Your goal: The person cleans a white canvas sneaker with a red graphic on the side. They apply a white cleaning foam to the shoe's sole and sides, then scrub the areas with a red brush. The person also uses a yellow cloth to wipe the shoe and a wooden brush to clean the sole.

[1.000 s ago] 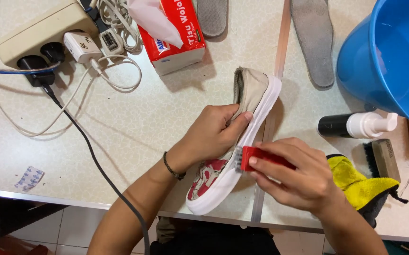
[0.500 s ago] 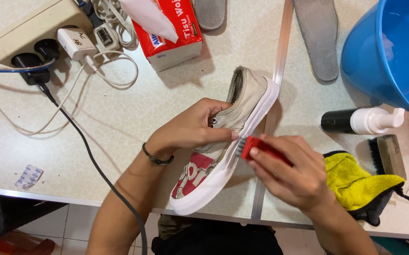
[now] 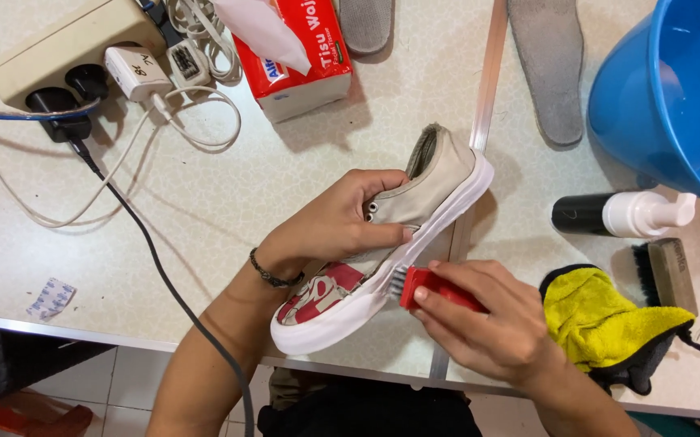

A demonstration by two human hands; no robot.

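Note:
A beige canvas sneaker [image 3: 435, 182] with a red patterned toe and a white rubber sole lies tilted on its side near the table's front edge. My left hand [image 3: 329, 226] grips it over the upper, fingers by the eyelets. My right hand [image 3: 491, 328] holds a small red brush [image 3: 431, 287], its bristles pressed against the white sole edge near the middle of the shoe.
A blue basin [image 3: 673, 89] with water stands at the back right. A black pump bottle [image 3: 621, 214], a yellow cloth [image 3: 600, 316] and a dark brush [image 3: 665, 275] lie right. Two grey insoles [image 3: 548, 69], a red tissue pack [image 3: 293, 53] and a power strip [image 3: 59, 48] with cables are behind.
The shoe has been turned and lifted slightly, its heel swinging right. The red brush has slid along the sole edge toward the toe side.

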